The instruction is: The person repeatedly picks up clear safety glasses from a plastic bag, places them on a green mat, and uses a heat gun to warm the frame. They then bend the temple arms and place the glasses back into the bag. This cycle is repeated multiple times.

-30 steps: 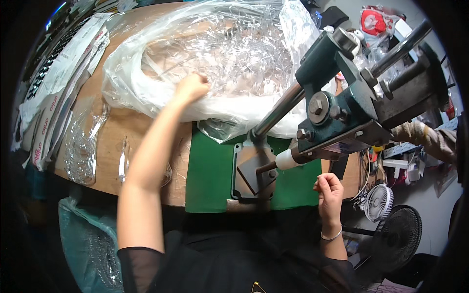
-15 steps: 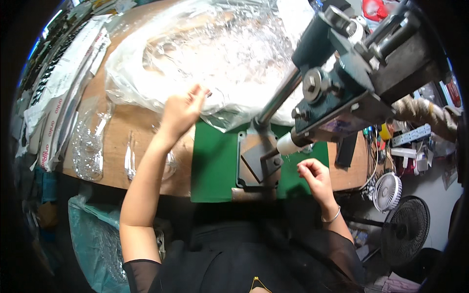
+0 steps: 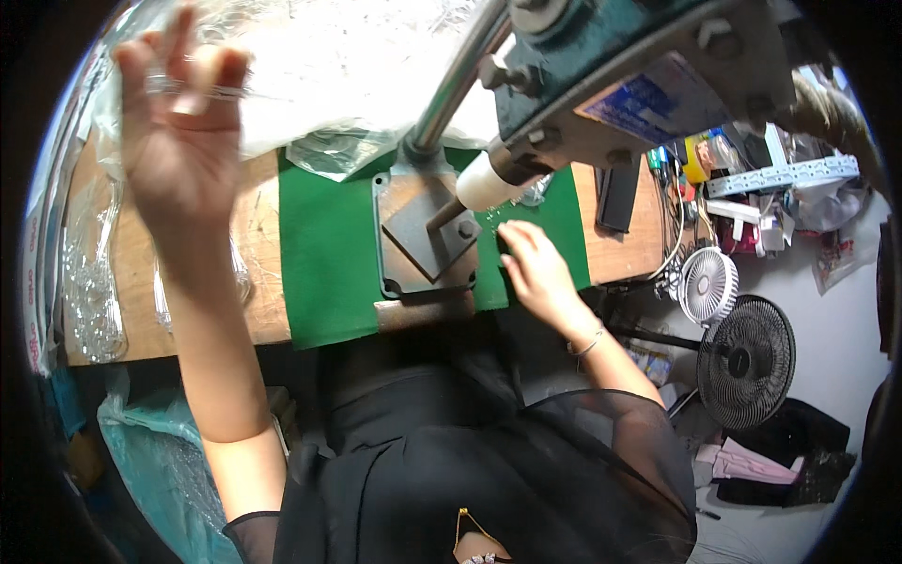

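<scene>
My left hand (image 3: 183, 132) is raised at the upper left, close and blurred. Its fingers are bent around a thin, shiny, wire-like piece (image 3: 221, 91) that crosses them. On the green mat (image 3: 324, 254), my right hand (image 3: 542, 273) rests with thumb and fingers apart. Tiny shiny bits (image 3: 492, 218) lie by its fingertips. Between my hands stands a bench press (image 3: 526, 94) with a white collar (image 3: 481, 183) around its ram. Below it, a dark square plate (image 3: 427, 240) sits on the press base (image 3: 402, 282).
A big clear plastic bag (image 3: 348, 70) of shiny pieces covers the back of the table. Bundles of silvery strands (image 3: 94, 282) lie at left. A teal bag (image 3: 160, 470) hangs below the left edge. A black case (image 3: 616, 197), a white fan (image 3: 708, 285) and a black fan (image 3: 747, 362) are at right.
My left hand has risen and moved left, closer to the camera, holding the wire-like piece. My right hand has come down onto the mat, its fingers straighter. The whole view has shifted.
</scene>
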Motion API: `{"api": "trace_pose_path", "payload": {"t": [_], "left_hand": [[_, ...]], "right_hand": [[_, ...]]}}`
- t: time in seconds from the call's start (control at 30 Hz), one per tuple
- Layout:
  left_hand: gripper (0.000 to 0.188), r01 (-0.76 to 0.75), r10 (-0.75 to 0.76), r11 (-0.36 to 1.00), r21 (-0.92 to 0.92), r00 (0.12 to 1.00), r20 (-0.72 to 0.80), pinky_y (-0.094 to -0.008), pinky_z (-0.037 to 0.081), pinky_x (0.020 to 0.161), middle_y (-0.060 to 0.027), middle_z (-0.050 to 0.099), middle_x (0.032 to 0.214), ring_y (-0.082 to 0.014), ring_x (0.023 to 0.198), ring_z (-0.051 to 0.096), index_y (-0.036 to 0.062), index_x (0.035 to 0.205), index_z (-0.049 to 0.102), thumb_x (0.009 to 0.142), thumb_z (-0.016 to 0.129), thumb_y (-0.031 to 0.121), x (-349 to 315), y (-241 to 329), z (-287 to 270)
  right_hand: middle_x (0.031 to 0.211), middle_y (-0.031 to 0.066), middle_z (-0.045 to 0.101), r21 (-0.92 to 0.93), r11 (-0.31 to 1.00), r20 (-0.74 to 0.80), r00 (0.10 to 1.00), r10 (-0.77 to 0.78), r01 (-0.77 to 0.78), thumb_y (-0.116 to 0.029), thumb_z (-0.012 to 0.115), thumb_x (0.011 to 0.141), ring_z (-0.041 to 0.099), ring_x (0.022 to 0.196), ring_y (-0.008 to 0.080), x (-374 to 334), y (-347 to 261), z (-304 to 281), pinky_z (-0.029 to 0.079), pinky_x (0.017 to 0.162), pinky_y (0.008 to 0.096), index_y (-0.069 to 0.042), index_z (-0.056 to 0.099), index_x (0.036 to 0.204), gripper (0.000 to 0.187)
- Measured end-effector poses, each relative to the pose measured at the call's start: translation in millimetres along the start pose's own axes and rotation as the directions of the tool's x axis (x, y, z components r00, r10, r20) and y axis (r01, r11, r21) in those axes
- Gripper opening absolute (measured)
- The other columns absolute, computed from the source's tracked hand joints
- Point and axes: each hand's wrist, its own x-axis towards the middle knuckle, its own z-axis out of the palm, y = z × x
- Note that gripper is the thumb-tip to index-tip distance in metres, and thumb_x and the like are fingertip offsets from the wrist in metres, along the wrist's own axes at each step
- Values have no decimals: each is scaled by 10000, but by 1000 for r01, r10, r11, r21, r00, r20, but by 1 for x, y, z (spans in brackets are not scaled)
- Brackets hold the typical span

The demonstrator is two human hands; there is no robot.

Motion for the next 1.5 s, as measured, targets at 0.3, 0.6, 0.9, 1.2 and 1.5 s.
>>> {"api": "trace_pose_path", "payload": {"t": [0.3, 0.6, 0.9, 1.2, 1.5], "left_hand": [[455, -75, 160, 922, 379, 967, -197, -325, 412, 863, -170, 498, 1240, -104, 676, 465, 15, 1245, 432, 907, 474, 316, -74, -8, 71], [426, 325, -152, 909, 262, 842, -517, -191, 469, 691, -115, 593, 1021, -77, 739, 551, -15, 1217, 446, 845, 608, 113, -129, -43, 95], [504, 435, -301, 863, 258, 852, -429, -184, 481, 547, -175, 556, 1138, -123, 667, 614, 1, 1315, 347, 885, 549, 172, -138, -51, 93], [761, 716, -688, 697, -31, 657, -308, -198, 491, 700, -169, 521, 1191, -94, 777, 605, 45, 1385, 239, 745, 614, -124, -144, -47, 102], [667, 760, -772, 629, -163, 586, -244, -220, 507, 693, -20, 528, 804, -98, 742, 590, 65, 1369, 295, 792, 597, -77, -145, -35, 105]], "right_hand": [[708, 88, 551, 412, 844, -51, 916, 397, -343, -102, 635, 769, 549, 644, 177, 12, 14, 26, 457, 614, 295, -19, 579, 783, 101], [742, 94, 557, 262, 947, -188, 952, 241, -188, -88, 601, 795, 547, 660, 202, 12, 13, 37, 452, 618, 303, -20, 578, 812, 74], [716, 76, 541, 340, 913, -102, 956, 275, -226, -107, 633, 764, 522, 667, 202, 12, 11, 29, 426, 624, 311, -33, 593, 773, 85], [723, 45, 526, 653, 725, 69, 970, 232, -220, -33, 595, 805, 493, 635, 103, 33, -30, -32, 417, 591, 222, -12, 558, 811, 42], [749, 54, 593, 723, 636, -61, 942, -332, 270, -25, 694, 690, 561, 671, 199, 57, -91, -68, 454, 603, 279, -46, 582, 783, 146]]}}
